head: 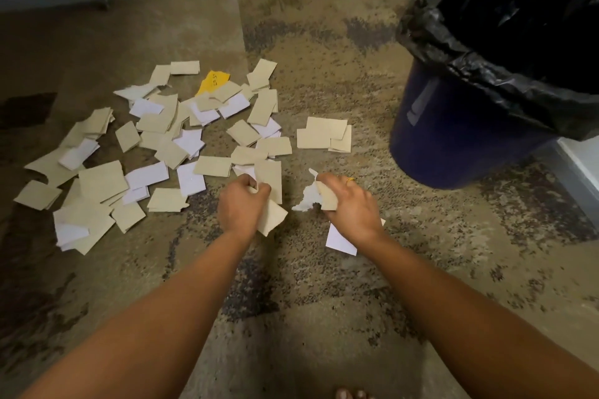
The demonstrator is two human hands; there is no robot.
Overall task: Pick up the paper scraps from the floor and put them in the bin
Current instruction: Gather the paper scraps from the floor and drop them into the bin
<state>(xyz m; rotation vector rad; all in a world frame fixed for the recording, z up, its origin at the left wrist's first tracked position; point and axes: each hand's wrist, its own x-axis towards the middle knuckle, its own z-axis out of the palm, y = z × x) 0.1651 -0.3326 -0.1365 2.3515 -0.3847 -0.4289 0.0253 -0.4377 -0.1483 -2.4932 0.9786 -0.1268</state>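
Both hands clenched on tan and white torn paper scraps [207,139]; dark blue black-lined plastic bin [460,133] beyond right hand [348,204] fingers, nearer than left hand [241,204].

Item, as I see it from the head view: two forearms, bare to the frame edge, no sleeves. Left hand [241,204]: unadorned. Right hand [351,204]: one thin gold ring [350,180] on a finger. Bare toes [351,394] at bottom edge.
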